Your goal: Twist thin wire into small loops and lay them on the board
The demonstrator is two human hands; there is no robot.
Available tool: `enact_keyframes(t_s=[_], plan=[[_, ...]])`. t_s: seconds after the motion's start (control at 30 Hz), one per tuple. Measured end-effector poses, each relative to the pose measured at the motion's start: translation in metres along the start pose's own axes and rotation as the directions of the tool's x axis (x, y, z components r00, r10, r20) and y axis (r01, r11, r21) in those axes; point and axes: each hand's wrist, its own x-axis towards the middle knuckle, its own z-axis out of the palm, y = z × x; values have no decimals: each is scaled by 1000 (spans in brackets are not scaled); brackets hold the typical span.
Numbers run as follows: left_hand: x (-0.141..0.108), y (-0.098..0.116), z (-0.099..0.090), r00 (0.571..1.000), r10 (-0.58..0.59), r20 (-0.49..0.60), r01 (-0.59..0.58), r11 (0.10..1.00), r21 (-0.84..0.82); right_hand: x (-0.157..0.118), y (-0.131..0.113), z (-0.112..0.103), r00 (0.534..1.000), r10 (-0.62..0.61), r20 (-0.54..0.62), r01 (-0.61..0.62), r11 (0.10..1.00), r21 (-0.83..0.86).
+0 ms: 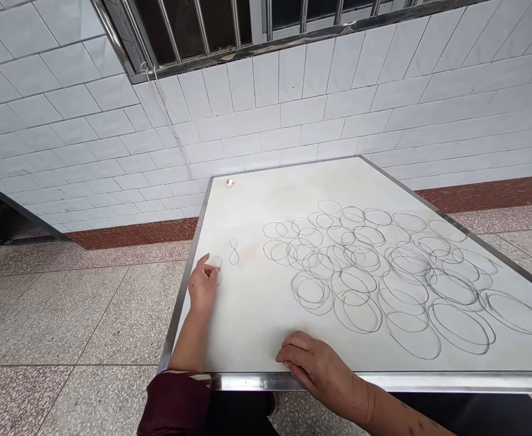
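Observation:
At the left side of the white table, my left hand (203, 283) has thumb and index finger pinched on a thin dark loop (217, 260) shaped like a figure eight. A second figure-eight loop (234, 251) lies flat just to the right of it. Near the table's front edge rests my right hand (315, 366), its fingers curled together, with nothing visible in them. Many thin dark round loops (357, 280) are spread over the middle and right of the tabletop, several overlapping. Whether they are wire or another material I cannot tell.
The white table (248, 315) has a metal rim (384, 381). A small red and white object (229, 183) sits at its far left corner. Behind stands a tiled wall (293, 130) with a barred window (234, 24) and a hanging white cord (170, 124). The floor (88, 309) is speckled.

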Motion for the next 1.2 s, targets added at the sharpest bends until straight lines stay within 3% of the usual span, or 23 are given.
enact_keyframes(t_s=[0.17,0.33,0.8,1.2], plan=[[-9,-4,3,999,22,-41,-20,999,32,0,0,0,1000,0,-1,0,1000,13],[-13,-4,9,999,39,-12,-38,996,82,0,-3,-1,1000,18,9,-18,1000,16],[18,3,20,995,95,-23,-92,989,116,4,1,1,999,-36,2,36,999,7],[17,-3,19,997,58,-59,-52,993,105,4,1,0,999,-27,22,27,1000,5]])
